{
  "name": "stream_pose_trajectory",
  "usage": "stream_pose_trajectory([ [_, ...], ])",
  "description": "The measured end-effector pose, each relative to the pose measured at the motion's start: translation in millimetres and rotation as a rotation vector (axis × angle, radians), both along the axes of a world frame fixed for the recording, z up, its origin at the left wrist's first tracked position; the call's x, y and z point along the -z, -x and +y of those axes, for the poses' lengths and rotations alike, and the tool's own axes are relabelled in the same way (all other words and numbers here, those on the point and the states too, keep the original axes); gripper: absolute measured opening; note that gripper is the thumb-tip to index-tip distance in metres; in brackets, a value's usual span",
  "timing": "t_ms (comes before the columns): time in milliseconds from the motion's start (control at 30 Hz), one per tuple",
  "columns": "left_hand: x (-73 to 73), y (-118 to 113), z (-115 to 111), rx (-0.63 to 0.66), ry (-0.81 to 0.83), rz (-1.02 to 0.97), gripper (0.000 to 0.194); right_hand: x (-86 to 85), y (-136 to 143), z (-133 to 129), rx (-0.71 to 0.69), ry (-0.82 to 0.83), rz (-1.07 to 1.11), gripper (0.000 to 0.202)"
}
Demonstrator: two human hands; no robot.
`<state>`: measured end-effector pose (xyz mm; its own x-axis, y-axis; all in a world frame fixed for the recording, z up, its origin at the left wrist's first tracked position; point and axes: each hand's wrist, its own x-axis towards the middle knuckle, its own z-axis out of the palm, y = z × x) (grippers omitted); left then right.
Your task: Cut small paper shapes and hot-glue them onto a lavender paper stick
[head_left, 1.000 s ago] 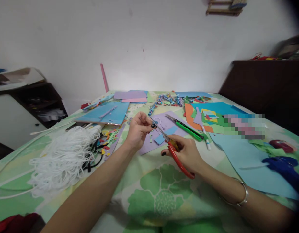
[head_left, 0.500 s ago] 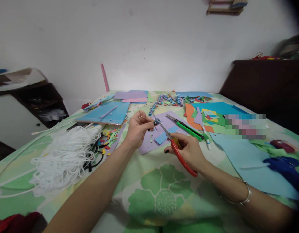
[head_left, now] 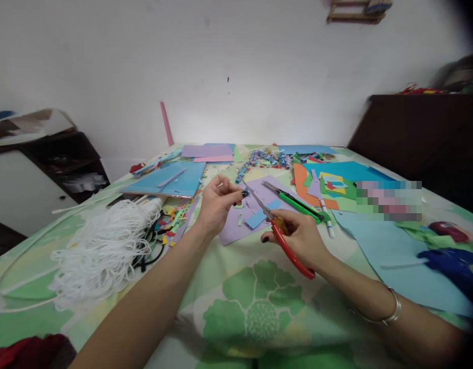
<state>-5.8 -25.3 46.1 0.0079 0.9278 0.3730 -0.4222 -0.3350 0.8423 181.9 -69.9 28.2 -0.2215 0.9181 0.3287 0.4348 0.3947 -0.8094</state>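
Observation:
My left hand is closed in a pinch, with a tiny piece of blue paper at the fingertips, mostly hidden by them. In my right hand are scissors with red handles, their blades pointing up and left to just beside the left fingertips. Whether the blades touch the paper I cannot tell. Beneath both hands lies a purple sheet carrying a blue paper strip and small scraps. A green utility knife rests right of the scissors, its blade end on the sheet.
White cord is heaped at left, beside colourful paper scraps. Behind it lies a blue paper pack. A string of curled paper pieces stretches across the back. Coloured sheets, a marker and dark blue cloth occupy the right.
The scissors' handles and my right hand have shifted very slightly. Less of the blue paper shows at my left fingertips. The left hand stays almost in place.

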Motion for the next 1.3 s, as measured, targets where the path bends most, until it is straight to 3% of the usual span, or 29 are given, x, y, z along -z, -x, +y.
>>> stream_pose_trajectory([
  [967, -6.3, 6, 4, -0.087, 0.011, -0.054, 0.040, -4.3, -6, 3, 0.024, -0.062, -0.078, 0.033],
  [1133, -4.7, 6, 6, -0.081, 0.033, -0.029, 0.037, -16.7, -21, 19, 0.243, -0.038, -0.371, 0.038],
  [1300, -1.6, 0, 3, 0.034, 0.079, 0.053, 0.032, -17.5, -49, 45, 0.489, 0.008, -0.621, 0.041],
])
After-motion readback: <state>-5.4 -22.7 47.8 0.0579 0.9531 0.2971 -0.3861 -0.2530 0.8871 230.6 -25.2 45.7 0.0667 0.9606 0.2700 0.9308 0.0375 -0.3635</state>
